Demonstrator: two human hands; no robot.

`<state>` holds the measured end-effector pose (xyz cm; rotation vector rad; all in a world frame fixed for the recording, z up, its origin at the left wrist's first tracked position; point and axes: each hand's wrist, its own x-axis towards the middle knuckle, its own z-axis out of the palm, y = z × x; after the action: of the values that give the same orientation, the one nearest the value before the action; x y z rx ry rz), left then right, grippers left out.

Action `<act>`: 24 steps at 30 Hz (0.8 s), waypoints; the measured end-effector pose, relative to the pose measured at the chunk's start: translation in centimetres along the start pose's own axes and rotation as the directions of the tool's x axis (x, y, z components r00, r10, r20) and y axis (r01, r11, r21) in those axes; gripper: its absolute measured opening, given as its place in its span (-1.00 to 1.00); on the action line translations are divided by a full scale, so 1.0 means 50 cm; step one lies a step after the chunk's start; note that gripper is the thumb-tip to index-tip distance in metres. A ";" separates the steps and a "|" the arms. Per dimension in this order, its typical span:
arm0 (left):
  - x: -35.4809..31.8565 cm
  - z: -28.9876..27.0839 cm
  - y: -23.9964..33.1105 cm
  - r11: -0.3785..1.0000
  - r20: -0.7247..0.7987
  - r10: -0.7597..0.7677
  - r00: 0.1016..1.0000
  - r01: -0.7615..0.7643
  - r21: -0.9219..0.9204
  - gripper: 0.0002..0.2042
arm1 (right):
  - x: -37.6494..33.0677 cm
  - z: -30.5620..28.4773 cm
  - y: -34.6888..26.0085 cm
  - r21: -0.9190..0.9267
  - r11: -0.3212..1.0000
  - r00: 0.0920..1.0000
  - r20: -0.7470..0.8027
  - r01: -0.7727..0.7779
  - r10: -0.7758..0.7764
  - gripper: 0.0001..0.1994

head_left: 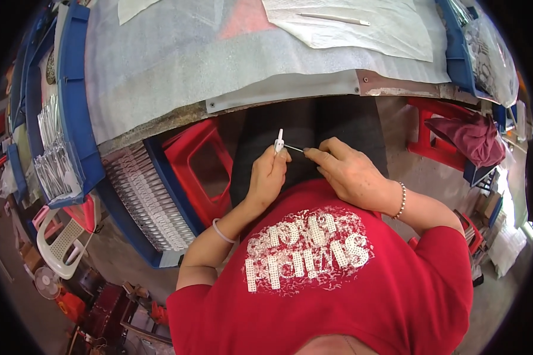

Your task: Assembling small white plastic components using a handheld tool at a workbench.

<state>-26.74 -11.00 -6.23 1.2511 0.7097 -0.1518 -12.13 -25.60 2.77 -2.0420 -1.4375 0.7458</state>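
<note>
Above my lap, just off the table's near edge, my left hand [267,176] is closed around a small white part [279,144] with a narrow tip pointing up. Its exact kind is too small to make out. My right hand [350,175] pinches a thin dark metal rod [294,148] between thumb and fingers. The rod's far end reaches the side of the white part, close to my left fingertips; whether it enters the part I cannot tell. The lower end of the white part is hidden in my left hand.
A cloth-covered table [177,83] lies ahead, with a slim pen-like tool [333,19] on white paper [397,41]. Blue bins [82,100] with metal rods stand left; a blue tray [175,201] of metal pieces sits lower. Red stools [200,165] flank my legs.
</note>
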 end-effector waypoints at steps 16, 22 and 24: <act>0.016 0.004 -0.024 0.925 -0.055 0.227 0.972 -0.198 0.325 -0.79 | 0.026 0.026 0.006 -0.273 0.962 0.998 0.052 -0.008 0.023 -0.74; 0.028 0.006 -0.031 0.892 -0.041 0.295 0.955 -0.260 0.369 -0.81 | 0.051 0.019 0.013 -0.395 0.893 0.977 0.086 0.215 -0.197 -0.68; 0.023 0.005 -0.033 0.850 -0.036 0.367 0.930 -0.319 0.420 -0.82 | 0.056 0.027 0.030 -0.292 0.940 0.984 0.017 0.174 -0.177 -0.69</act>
<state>-26.51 -11.48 -8.21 1.7838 0.5536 0.0754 -11.31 -23.26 0.38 -2.0882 -1.7868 0.4707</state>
